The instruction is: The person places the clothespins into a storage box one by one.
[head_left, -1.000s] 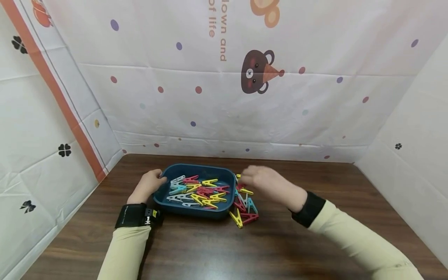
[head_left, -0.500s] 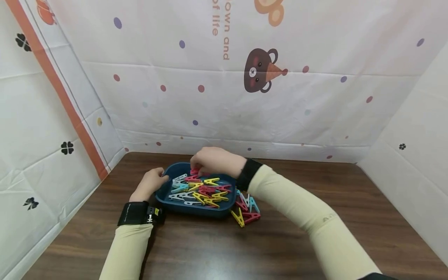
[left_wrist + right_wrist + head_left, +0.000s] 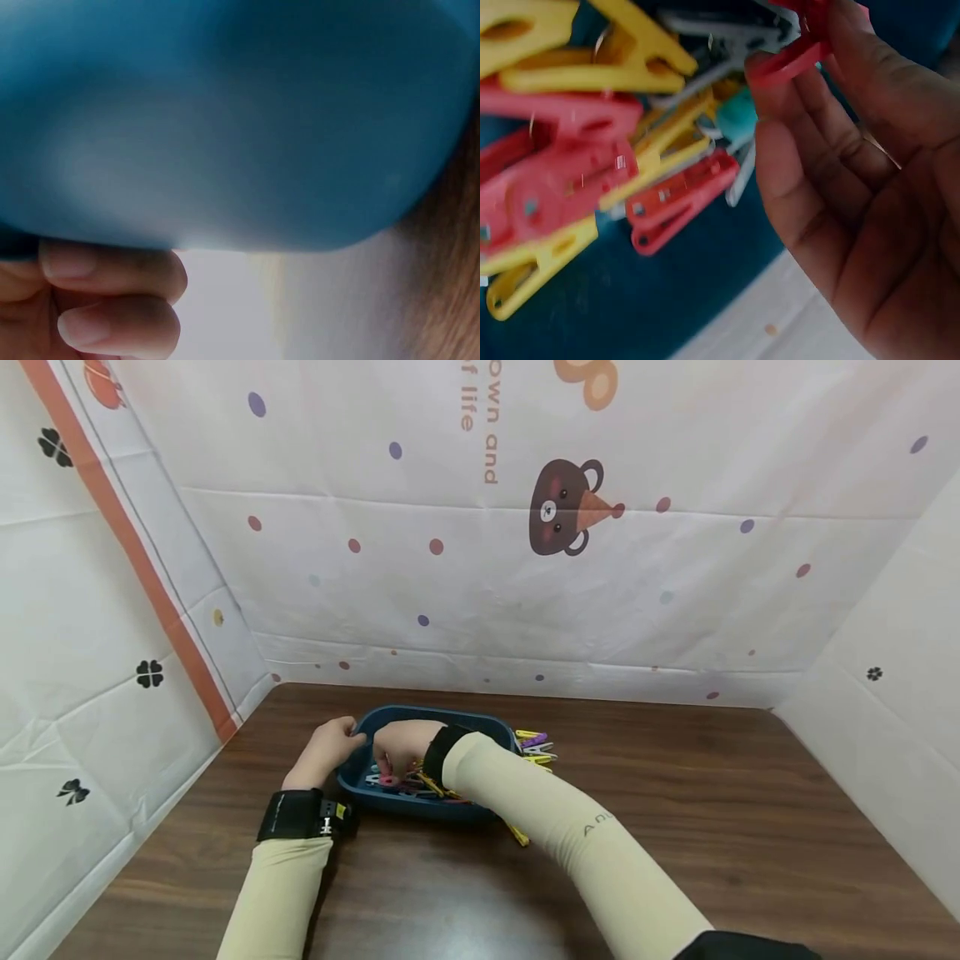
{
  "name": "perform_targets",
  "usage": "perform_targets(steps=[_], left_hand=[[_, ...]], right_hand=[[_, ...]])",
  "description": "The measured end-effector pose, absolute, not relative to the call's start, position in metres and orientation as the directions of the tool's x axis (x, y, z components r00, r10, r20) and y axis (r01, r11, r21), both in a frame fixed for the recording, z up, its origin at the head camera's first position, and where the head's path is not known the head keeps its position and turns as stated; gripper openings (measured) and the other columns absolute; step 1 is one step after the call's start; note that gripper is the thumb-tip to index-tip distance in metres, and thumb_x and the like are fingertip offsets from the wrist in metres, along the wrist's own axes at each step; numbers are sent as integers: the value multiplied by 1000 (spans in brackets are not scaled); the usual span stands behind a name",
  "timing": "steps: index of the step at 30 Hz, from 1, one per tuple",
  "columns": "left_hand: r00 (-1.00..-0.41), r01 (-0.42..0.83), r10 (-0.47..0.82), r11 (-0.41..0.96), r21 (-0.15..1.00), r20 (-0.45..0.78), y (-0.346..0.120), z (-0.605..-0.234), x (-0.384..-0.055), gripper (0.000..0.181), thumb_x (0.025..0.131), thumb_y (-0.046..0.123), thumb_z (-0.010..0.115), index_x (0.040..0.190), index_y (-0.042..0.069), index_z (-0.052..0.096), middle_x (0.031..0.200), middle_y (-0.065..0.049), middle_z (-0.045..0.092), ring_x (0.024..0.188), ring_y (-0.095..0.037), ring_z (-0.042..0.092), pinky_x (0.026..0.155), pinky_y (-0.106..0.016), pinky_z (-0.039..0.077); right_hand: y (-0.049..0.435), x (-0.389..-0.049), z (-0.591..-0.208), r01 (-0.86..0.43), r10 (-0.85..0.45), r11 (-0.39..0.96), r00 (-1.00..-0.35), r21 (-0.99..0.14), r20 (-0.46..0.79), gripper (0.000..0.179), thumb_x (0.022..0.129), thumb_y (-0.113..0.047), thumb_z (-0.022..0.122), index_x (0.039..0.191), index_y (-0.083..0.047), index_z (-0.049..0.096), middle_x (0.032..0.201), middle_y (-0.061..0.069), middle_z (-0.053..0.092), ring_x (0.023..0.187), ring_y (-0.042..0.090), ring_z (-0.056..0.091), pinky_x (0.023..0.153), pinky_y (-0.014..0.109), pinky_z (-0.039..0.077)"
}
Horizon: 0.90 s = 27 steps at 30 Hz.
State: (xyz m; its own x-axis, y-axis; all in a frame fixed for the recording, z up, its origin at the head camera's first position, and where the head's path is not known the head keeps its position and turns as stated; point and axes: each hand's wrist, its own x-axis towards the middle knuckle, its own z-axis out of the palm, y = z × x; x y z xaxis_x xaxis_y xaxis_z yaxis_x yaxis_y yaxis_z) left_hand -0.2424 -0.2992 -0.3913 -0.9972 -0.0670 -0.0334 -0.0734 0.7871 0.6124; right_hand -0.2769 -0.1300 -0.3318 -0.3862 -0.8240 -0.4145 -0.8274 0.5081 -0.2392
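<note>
A dark blue plastic basin (image 3: 420, 807) holds a heap of red, yellow, white and teal clothespins. My left hand (image 3: 324, 753) grips its left rim, and in the left wrist view curled fingers (image 3: 124, 326) show under the edge. Over the left part of the basin, my right hand (image 3: 405, 743) pinches a red clothespin (image 3: 799, 60) between thumb and fingers. Below it in the right wrist view lie a yellow clothespin (image 3: 641, 49) and another red clothespin (image 3: 682, 199). My right forearm hides much of the basin's right side.
Several loose clothespins (image 3: 536, 747) lie on the wooden table (image 3: 675, 777) just right of the basin. A yellow clothespin (image 3: 517, 836) shows beside my right sleeve. A printed white cloth (image 3: 450, 585) stands behind the table and along both sides.
My right hand has moved left from the loose clothespins on the table into the basin, then lower toward its front left, carrying a red clothespin. The left hand stays on the rim.
</note>
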Motion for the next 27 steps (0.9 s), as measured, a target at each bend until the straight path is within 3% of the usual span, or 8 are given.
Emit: perform_targets(steps=[4, 10, 13, 17, 21, 27], left_hand=[[-998, -67, -61, 791, 608, -30, -299, -393, -242, 31, 100, 11, 54, 75, 10, 36, 69, -1, 32, 64, -18, 37, 64, -30, 31], [-996, -89, -83, 787, 610, -38, -298, -393, -243, 29, 101, 13, 55, 76, 9, 40, 70, -2, 36, 67, -19, 42, 64, -31, 33], [-995, -101, -89, 788, 608, -50, -298, -393, -243, 28, 101, 13, 55, 77, 9, 40, 71, -2, 36, 68, -20, 42, 64, -30, 33], [-993, -120, -99, 787, 605, -68, -297, -392, -243, 28, 101, 13, 55, 78, 8, 41, 71, -3, 36, 67, -20, 42, 63, -30, 33], [-991, -135, -107, 777, 615, -82, -295, -391, -241, 27, 102, 14, 54, 79, 8, 42, 73, -4, 37, 69, -20, 43, 63, -30, 34], [-990, -143, -113, 776, 614, -86, -294, -389, -239, 27, 102, 15, 55, 79, 7, 42, 74, -5, 38, 70, -20, 44, 64, -31, 35]], right_hand=[[-133, -274, -342, -824, -831, 505, -385, -256, -400, 14, 93, -13, 75, 79, -11, 75, 67, -7, 54, 60, 7, 45, 60, 20, 40], [-132, -273, -345, -826, -832, 518, -428, -221, -352, 9, 93, -9, 73, 87, -12, 79, 79, -3, 67, 64, 9, 48, 61, 21, 42], [-127, -275, -339, -842, -837, 510, -439, -176, -327, 10, 95, -9, 71, 100, -13, 79, 99, 0, 74, 78, 10, 59, 71, 21, 50], [-109, -274, -318, -875, -870, 462, -416, -143, -264, 21, 99, -12, 67, 118, -12, 75, 122, 2, 74, 105, 14, 69, 91, 26, 56], [-70, -264, -292, -906, -916, 393, -373, -156, -146, 20, 102, -18, 63, 116, -11, 75, 112, 3, 76, 96, 15, 69, 88, 27, 56], [11, -239, -273, -912, -922, 385, -387, -140, -11, 15, 101, -17, 63, 109, -12, 75, 100, 2, 76, 83, 11, 65, 77, 25, 54]])
